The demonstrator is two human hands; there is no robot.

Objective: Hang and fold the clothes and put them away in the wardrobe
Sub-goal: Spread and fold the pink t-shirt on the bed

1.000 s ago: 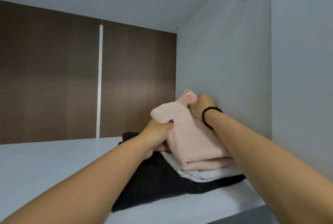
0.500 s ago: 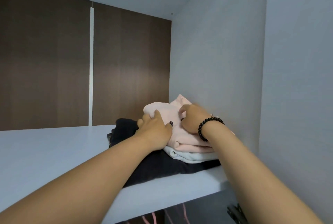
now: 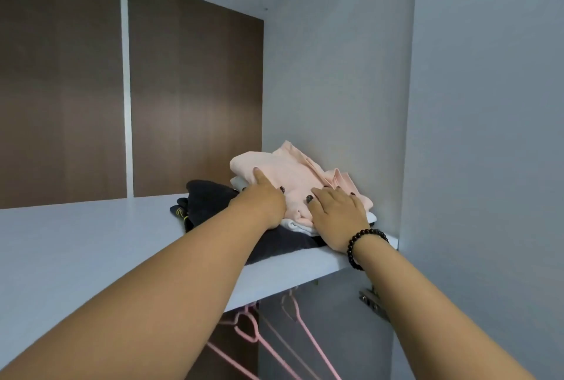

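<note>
We have both hands flat on the pink garment [image 3: 293, 178], the top piece of a small folded stack at the right end of the wardrobe shelf [image 3: 76, 245]. Our left hand [image 3: 262, 199] lies with fingers extended, the forefinger stretched along the garment's near left edge, and our right hand [image 3: 338, 217] rests palm-down with fingers spread on its front; neither grips anything. We judge this is a pressing and squaring touch, meant to settle the fold so it sits level and does not slide off the pile. Directly under our palms, beneath the pink piece, a white folded garment [image 3: 293, 224] shows as a thin edge, and under that a dark garment [image 3: 210, 199] spreads out to the left of our left hand. The stack sits tucked against the side wall [image 3: 335, 89] just beyond our right hand, likely so the wall braces it. Below our wrists, under the shelf, pink hangers [image 3: 253, 330] hang in the lower compartment; whether they carry clothes we cannot tell.
</note>
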